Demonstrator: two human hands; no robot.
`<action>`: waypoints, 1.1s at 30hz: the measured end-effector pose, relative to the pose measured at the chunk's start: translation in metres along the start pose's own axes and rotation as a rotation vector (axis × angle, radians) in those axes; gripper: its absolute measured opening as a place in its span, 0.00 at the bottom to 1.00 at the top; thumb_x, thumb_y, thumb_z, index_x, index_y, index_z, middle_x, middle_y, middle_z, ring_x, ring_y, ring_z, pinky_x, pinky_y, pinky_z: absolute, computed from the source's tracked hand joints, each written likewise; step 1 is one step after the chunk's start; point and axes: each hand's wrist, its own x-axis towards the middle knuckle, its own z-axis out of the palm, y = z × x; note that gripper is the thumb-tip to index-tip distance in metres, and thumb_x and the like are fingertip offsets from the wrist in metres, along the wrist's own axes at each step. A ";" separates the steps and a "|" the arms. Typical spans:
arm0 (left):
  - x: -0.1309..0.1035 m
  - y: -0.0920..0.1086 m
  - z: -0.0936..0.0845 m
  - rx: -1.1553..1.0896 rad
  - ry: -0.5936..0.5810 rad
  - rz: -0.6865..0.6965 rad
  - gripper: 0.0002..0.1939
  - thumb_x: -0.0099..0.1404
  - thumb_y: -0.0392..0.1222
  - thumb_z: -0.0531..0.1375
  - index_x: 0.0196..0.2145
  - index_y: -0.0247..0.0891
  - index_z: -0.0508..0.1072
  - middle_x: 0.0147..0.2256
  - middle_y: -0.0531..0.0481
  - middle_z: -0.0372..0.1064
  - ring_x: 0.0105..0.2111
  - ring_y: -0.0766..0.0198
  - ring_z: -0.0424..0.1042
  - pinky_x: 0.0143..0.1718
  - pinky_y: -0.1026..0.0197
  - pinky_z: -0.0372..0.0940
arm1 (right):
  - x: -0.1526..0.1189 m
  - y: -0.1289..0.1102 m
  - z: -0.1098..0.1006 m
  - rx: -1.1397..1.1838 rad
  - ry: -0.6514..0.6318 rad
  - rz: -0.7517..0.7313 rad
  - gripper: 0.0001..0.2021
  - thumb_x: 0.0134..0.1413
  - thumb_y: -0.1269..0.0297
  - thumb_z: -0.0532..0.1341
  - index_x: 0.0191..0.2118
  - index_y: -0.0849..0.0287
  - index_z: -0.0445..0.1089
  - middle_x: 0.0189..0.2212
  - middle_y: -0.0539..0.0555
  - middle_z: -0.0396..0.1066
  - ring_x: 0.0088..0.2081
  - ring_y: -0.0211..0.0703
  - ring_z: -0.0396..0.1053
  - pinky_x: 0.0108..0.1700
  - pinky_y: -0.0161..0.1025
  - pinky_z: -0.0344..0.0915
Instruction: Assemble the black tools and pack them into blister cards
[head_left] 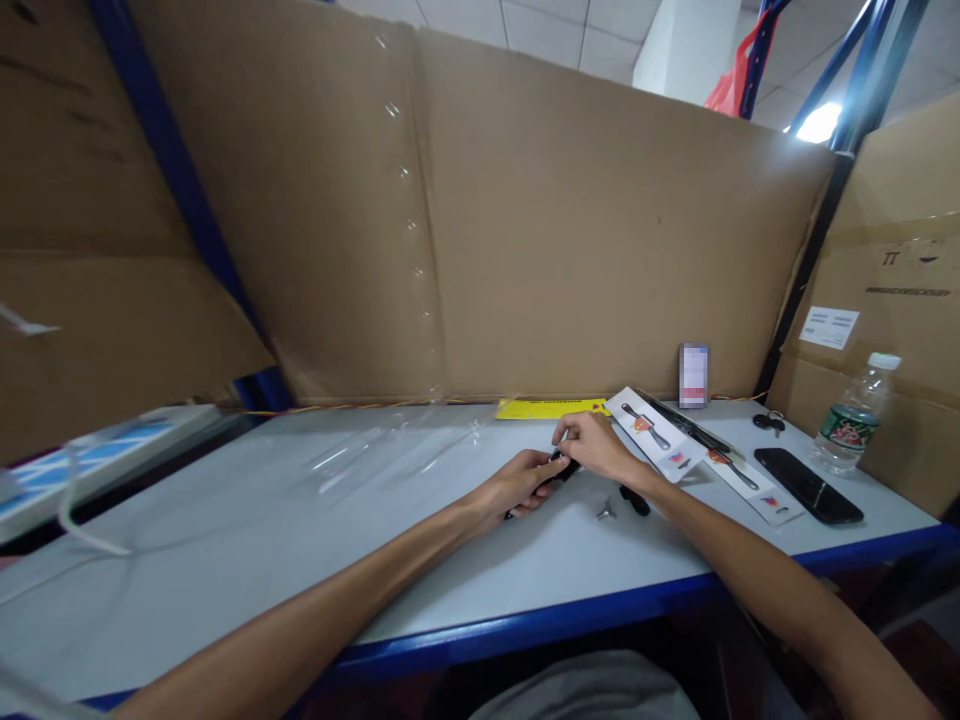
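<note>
1. Evidently the small black item point(568, 467) sits over the counter point(465, 590), between its front and back edges. The left hand point(525, 482) clasps it and the right hand point(596, 447) meets it; whether the right pinches it, I cannot tell. Covering fingers could hide a misalignment from me, and uneven pressure could make it slip.
2. Toward the front edge lie a small silver piece point(606, 510) and a black piece point(636, 500); my right forearm, passing close, could sweep either away.
3. Farther right, the carded packet point(646, 432) could slide if my elbow swings out.
4. By the right edge, a knock could topple the bottle point(851, 420), wetting the dark phone point(810, 485) if it leaks.
</note>
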 end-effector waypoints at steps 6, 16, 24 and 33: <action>0.002 -0.004 -0.001 0.023 -0.001 0.015 0.30 0.54 0.72 0.59 0.28 0.40 0.59 0.19 0.62 0.50 0.15 0.76 0.43 0.16 0.67 0.34 | 0.000 0.002 -0.004 -0.013 -0.051 -0.016 0.10 0.50 0.75 0.61 0.36 0.62 0.78 0.24 0.50 0.74 0.29 0.38 0.68 0.33 0.32 0.58; 0.003 -0.003 -0.007 -0.022 -0.027 -0.003 0.26 0.59 0.67 0.58 0.30 0.39 0.60 0.20 0.62 0.50 0.15 0.76 0.43 0.16 0.67 0.34 | -0.003 0.010 -0.021 -0.079 -0.192 -0.252 0.11 0.49 0.76 0.62 0.38 0.60 0.79 0.30 0.50 0.77 0.33 0.38 0.71 0.38 0.32 0.60; 0.003 -0.002 -0.007 -0.086 -0.062 0.000 0.22 0.65 0.63 0.54 0.32 0.39 0.59 0.20 0.61 0.51 0.15 0.76 0.43 0.16 0.68 0.36 | -0.004 0.009 -0.012 -0.213 -0.091 -0.287 0.06 0.51 0.75 0.64 0.33 0.60 0.78 0.28 0.53 0.78 0.32 0.39 0.72 0.40 0.34 0.60; 0.003 0.001 -0.005 -0.133 -0.038 -0.040 0.10 0.69 0.46 0.48 0.33 0.39 0.60 0.20 0.59 0.54 0.14 0.75 0.44 0.14 0.71 0.38 | -0.005 0.009 -0.007 -0.216 -0.095 -0.290 0.07 0.52 0.76 0.62 0.33 0.62 0.78 0.29 0.53 0.77 0.30 0.38 0.70 0.34 0.33 0.58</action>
